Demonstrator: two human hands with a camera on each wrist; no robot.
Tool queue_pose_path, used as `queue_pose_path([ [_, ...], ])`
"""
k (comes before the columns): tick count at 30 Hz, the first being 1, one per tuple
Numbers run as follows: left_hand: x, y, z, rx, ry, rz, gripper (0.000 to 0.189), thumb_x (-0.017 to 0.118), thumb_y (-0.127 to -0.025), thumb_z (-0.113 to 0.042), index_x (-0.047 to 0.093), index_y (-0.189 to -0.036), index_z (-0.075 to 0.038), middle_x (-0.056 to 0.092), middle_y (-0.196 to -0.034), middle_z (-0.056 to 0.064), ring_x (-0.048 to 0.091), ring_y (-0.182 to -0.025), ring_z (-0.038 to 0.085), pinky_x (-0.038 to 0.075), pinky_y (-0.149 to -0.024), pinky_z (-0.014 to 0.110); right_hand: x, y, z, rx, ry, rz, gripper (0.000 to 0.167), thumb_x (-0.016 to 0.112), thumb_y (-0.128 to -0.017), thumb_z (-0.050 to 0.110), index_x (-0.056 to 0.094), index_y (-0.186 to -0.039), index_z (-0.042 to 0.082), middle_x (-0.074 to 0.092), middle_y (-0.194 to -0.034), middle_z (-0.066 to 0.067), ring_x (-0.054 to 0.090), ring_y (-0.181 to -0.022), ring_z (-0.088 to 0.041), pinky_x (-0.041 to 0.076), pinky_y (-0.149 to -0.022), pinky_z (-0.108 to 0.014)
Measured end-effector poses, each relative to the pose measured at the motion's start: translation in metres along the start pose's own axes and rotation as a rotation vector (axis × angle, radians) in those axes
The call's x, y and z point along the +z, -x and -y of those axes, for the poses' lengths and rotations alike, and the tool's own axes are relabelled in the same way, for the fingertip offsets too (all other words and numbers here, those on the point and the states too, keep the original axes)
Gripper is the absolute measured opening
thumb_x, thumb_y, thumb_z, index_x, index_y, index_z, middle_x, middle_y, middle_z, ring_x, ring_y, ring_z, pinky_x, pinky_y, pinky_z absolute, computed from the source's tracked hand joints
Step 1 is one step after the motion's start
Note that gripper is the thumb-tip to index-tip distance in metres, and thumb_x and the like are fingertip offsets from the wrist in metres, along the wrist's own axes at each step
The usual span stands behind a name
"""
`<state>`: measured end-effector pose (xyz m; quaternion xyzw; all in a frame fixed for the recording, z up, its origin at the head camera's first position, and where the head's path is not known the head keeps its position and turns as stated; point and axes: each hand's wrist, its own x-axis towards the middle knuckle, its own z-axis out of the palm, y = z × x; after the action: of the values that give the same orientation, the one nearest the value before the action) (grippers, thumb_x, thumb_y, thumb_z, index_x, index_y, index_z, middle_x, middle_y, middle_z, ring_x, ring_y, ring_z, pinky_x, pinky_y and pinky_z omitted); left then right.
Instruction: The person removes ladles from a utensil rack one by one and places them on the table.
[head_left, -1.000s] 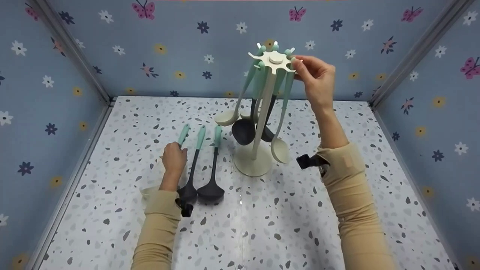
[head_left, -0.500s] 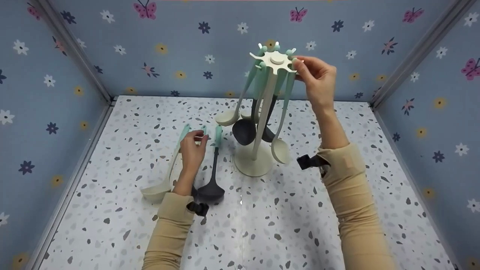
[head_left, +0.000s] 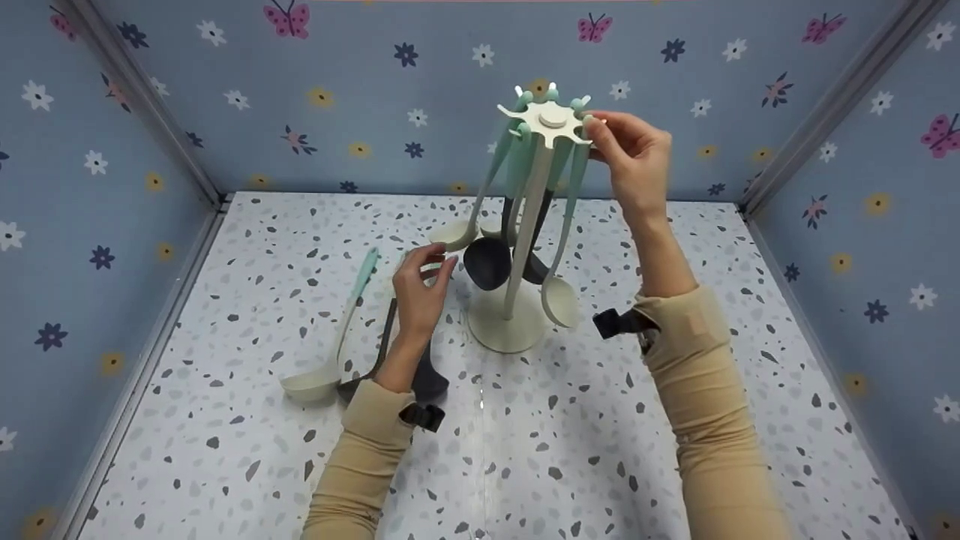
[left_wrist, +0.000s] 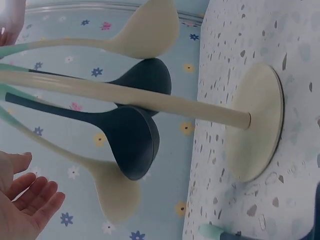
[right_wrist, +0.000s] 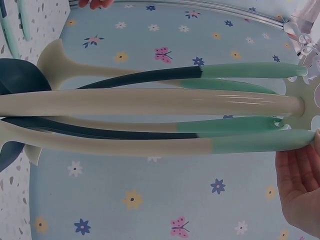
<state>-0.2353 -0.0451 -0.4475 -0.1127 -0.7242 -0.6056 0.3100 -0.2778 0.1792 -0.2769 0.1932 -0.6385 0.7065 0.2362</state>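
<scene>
The left hand (head_left: 420, 296) hovers above two dark ladles with mint-green handles (head_left: 430, 381) on the counter, its fingers loosely bent and holding nothing; these ladles lie beneath and toward the person, partly hidden by that hand and forearm, long axes running away from the body, handles at the far end. To their left lies a pale cream ladle with a mint-green handle (head_left: 315, 384), slanting the same way. Just right of the left fingers, a cream upright stand with a round base and notched top (head_left: 506, 334) carries more ladles, bowls down. The right hand (head_left: 634, 161) is far above the lying ladles, thumb and fingers pinching the top of a hung cream ladle (head_left: 559, 302) at the stand's right side. The white, grey-speckled counter (head_left: 585, 450) stretches forward and sideways to blue flower-and-butterfly panels (head_left: 337, 157) behind and at both sides.
</scene>
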Motion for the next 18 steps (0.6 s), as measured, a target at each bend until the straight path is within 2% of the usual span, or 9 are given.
queue_pose_path([
  [4,0.009,-0.002,-0.005,0.031,0.016,0.023,0.024,0.064,-0.081,-0.009,0.061,-0.1,0.006,0.059,-0.095,0.018,0.058,-0.087,0.03,0.049,-0.069,0.031,0.0,0.0,-0.001,-0.027,0.017,0.003,0.01,0.061,-0.081,-0.001,0.067,-0.087,-0.006,0.063,-0.077,-0.014,0.059,-0.07,-0.022,0.051,-0.066,-0.031],
  [5,0.011,-0.003,-0.012,0.028,0.015,0.032,0.024,0.064,-0.08,-0.007,0.061,-0.1,0.006,0.059,-0.095,0.018,0.057,-0.087,0.03,0.049,-0.07,0.032,0.0,0.0,-0.001,-0.025,0.016,0.004,0.01,0.061,-0.081,-0.001,0.067,-0.087,-0.006,0.063,-0.077,-0.014,0.059,-0.07,-0.022,0.051,-0.066,-0.031],
  [7,0.016,-0.005,-0.014,0.032,0.016,0.047,0.024,0.064,-0.081,-0.008,0.061,-0.1,0.005,0.059,-0.095,0.016,0.057,-0.088,0.03,0.049,-0.07,0.03,-0.001,-0.001,0.0,0.004,-0.004,0.001,0.01,0.062,-0.08,-0.001,0.067,-0.087,-0.005,0.063,-0.078,-0.014,0.058,-0.07,-0.022,0.051,-0.066,-0.03],
  [12,0.027,-0.009,-0.022,0.011,0.04,0.082,0.022,0.063,-0.08,-0.003,0.06,-0.099,0.007,0.058,-0.093,0.016,0.057,-0.089,0.029,0.049,-0.07,0.03,-0.001,-0.001,0.002,0.04,-0.027,0.0,0.009,0.062,-0.08,-0.002,0.067,-0.087,-0.005,0.063,-0.079,-0.015,0.058,-0.071,-0.022,0.05,-0.066,-0.029],
  [16,0.032,-0.014,-0.037,0.008,0.075,0.093,0.02,0.062,-0.079,0.003,0.059,-0.097,0.01,0.058,-0.091,0.02,0.058,-0.086,0.03,0.049,-0.07,0.036,0.0,0.0,0.001,0.009,-0.017,0.0,0.009,0.062,-0.08,-0.002,0.067,-0.086,-0.005,0.063,-0.079,-0.015,0.059,-0.07,-0.022,0.05,-0.066,-0.031],
  [18,0.036,-0.017,-0.033,-0.006,0.087,0.101,0.02,0.062,-0.08,0.001,0.059,-0.098,0.01,0.058,-0.092,0.02,0.059,-0.087,0.029,0.049,-0.071,0.036,0.0,0.0,0.0,-0.006,-0.013,0.0,0.009,0.061,-0.08,-0.002,0.067,-0.086,-0.005,0.064,-0.079,-0.015,0.059,-0.07,-0.022,0.05,-0.065,-0.031],
])
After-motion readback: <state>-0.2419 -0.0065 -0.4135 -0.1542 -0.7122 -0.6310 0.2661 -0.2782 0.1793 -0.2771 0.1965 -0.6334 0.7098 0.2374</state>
